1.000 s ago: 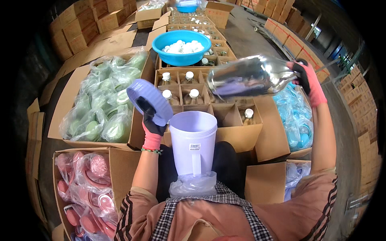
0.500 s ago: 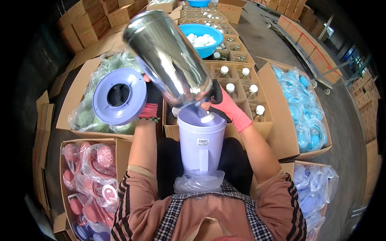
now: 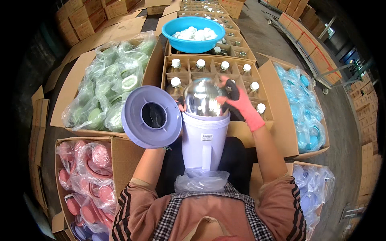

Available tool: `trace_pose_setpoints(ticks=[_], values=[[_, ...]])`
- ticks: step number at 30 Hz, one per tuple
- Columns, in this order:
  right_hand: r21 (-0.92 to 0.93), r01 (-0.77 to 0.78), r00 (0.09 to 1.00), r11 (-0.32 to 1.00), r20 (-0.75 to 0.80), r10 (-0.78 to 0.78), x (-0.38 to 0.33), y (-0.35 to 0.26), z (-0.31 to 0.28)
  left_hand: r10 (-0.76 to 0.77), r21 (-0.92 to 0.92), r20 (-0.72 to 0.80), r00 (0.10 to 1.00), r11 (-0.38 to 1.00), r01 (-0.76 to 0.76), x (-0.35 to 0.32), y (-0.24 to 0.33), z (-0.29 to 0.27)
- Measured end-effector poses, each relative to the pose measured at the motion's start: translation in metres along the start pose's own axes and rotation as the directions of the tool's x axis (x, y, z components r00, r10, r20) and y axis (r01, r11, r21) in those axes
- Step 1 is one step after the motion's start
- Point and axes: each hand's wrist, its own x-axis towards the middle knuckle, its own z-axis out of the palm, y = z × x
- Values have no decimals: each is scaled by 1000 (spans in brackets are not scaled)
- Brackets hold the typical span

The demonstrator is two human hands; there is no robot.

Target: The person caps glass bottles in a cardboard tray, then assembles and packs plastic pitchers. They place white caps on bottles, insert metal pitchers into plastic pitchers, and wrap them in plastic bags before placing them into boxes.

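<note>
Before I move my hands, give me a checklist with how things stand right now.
1. Shell handle facing you: ok.
2. Liner fully inside shell: not ok; domed end shows above it.
3. Collar off shell: ok; at the left hand.
4. Left grip: cannot tell; collar hides most of that hand.
5. Right hand clear of liner: cannot tell; open beside it.
6. Bag off shell: not ok; bunched round its base.

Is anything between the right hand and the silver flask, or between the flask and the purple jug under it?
Nothing visible blocks either: the right hand is open beside the silver flask, whose lower part sits inside the purple jug. The purple ring is left of the jug.
</note>
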Motion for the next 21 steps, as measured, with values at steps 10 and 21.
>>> trace_pose_setpoints(ticks=[10,21], values=[[-831,36,759,555,384,525,24,-15,19,-246,-711,307,919,583,394,-13,48,49],[370,-7,1000,929,25,-3,45,-34,4,320,605,204,925,702,-376,66,64,51]])
